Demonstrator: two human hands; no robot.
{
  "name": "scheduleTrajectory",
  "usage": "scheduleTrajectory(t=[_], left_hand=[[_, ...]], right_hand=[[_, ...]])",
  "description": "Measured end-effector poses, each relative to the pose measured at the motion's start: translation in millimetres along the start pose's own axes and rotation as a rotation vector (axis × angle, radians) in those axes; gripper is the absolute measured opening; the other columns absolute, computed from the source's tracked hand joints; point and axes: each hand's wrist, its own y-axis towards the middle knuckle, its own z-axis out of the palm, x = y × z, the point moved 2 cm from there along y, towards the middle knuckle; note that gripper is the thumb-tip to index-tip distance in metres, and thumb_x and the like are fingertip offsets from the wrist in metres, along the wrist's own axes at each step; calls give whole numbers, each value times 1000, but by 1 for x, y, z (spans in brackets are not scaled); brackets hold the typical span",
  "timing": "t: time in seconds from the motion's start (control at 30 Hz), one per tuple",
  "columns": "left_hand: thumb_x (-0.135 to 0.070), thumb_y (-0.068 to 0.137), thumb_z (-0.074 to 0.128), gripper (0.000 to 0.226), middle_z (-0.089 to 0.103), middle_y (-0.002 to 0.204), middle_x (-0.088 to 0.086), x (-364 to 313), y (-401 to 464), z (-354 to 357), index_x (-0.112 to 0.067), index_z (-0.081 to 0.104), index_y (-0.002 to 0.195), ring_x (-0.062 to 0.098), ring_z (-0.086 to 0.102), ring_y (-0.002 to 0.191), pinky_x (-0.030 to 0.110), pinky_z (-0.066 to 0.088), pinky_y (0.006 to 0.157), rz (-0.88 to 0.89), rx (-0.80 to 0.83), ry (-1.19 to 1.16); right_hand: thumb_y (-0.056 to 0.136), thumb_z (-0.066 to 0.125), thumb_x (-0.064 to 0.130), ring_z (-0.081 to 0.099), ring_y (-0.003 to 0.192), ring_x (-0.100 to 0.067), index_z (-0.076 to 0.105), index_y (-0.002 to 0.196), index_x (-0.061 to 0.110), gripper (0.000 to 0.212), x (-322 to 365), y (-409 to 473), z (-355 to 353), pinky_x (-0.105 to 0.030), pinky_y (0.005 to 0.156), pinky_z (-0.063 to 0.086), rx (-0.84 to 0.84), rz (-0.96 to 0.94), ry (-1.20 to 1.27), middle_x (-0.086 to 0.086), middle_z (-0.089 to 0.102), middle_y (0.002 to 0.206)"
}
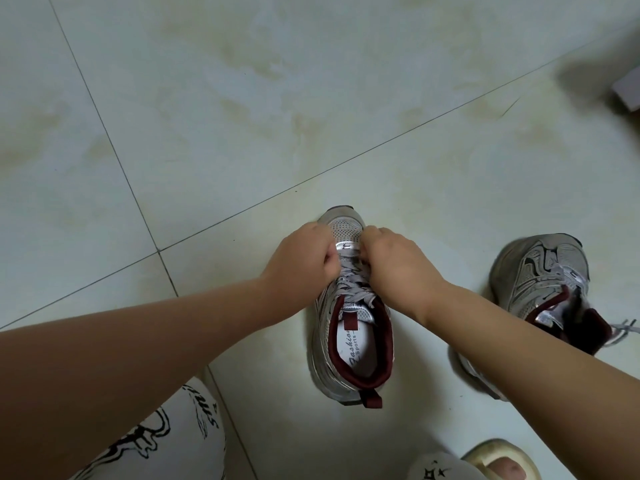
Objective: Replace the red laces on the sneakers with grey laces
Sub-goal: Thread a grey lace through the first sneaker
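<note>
Pinching the grey lace (pixel 349 271) from both sides, low on the lacing near the toe: left hand (pixel 304 258) curling its fingers inward in a tight grip at the left edge of the eyelets, right hand (pixel 394 261) mirroring it at the right edge, knuckles turning up toward the camera. Fingertips tucking under and out of sight, so the exact strand inside each grip not telling. Both forearms reaching forward and inward from the lower corners, wrists bending slightly down, the two fists nearly meeting over the tongue.

Standing upright on the tiled floor (pixel 207 116), toe pointing away: the near sneaker (pixel 349 358), silver-grey with a dark red collar and heel tab, white insole showing printed lettering. Grey lace crossing in several rows between the hands and the collar, already threaded.

Resting to the right and well apart: a second sneaker (pixel 543 289), tilting, partly hiding behind the right forearm, a loose grey lace end (pixel 623 329) trailing off its side onto the floor.

Showing at the bottom edge: a knee in white printed trousers (pixel 166 441) and a toe in a pale slipper (pixel 502 459).
</note>
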Motion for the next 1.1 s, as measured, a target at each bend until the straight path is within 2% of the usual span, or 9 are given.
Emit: scheduleTrajectory(t=[0.07,0.2,0.33,0.47,0.6,0.77,0.87,1.0,1.1], left_hand=[[-7,79,53,22,47,75,0,2,-2,1,-20,41,66,20,46,73,28,34,64,-32,-23,-35],[-9,82,55,8,45,81,-3,0,-2,-3,-15,52,78,22,51,78,28,37,70,-3,-10,-22],[-22,82,61,6,43,84,-5,-9,-2,-9,-19,58,77,17,53,77,24,29,64,63,75,70],[-21,80,58,15,61,86,8,-21,9,-11,-8,66,82,25,56,81,31,38,65,85,196,353],[-10,79,52,22,46,63,3,-28,15,-11,-8,42,59,25,44,68,28,27,54,23,266,481],[-11,83,47,8,57,89,10,-21,6,-10,-7,53,79,30,55,85,35,38,70,3,205,278],[-6,82,48,11,45,84,6,-10,-9,-8,-11,40,76,29,48,77,36,36,69,13,103,83],[-2,81,48,3,47,83,9,-6,-18,-4,-5,47,80,28,45,73,37,37,67,24,2,19],[-6,82,52,5,47,82,3,-8,-15,-8,-9,50,80,26,50,73,32,38,67,60,-16,48]], right_hand=[[86,44,9,39,73,-21,35,82,16,13,-6,-3,3,-28,60,21,0,42,129,-5,46,85],[91,48,14,46,79,-20,45,82,19,11,-6,-5,-7,-29,65,30,-33,35,267,-5,55,91],[85,54,19,54,85,-27,64,89,15,11,7,-8,-15,-30,67,36,-20,-39,65,-6,53,94],[82,50,10,48,76,-29,67,96,13,23,14,-4,-12,-28,62,32,65,-17,-84,-7,45,84],[83,49,6,43,69,-29,63,93,7,18,19,2,-11,-28,61,31,60,-14,-140,-6,41,75],[89,44,14,48,81,-28,51,88,14,7,3,-5,-9,-29,65,29,3,-6,98,-8,49,93],[91,46,15,46,77,-22,45,81,15,10,-11,-17,0,-28,63,28,-58,29,313,-4,49,86],[91,48,16,50,79,-23,52,84,10,10,-16,-25,12,-32,69,39,-101,132,472,-6,56,85],[88,51,12,53,77,-22,48,85,19,9,-13,-24,2,-32,67,44,-103,79,513,-1,55,87]])
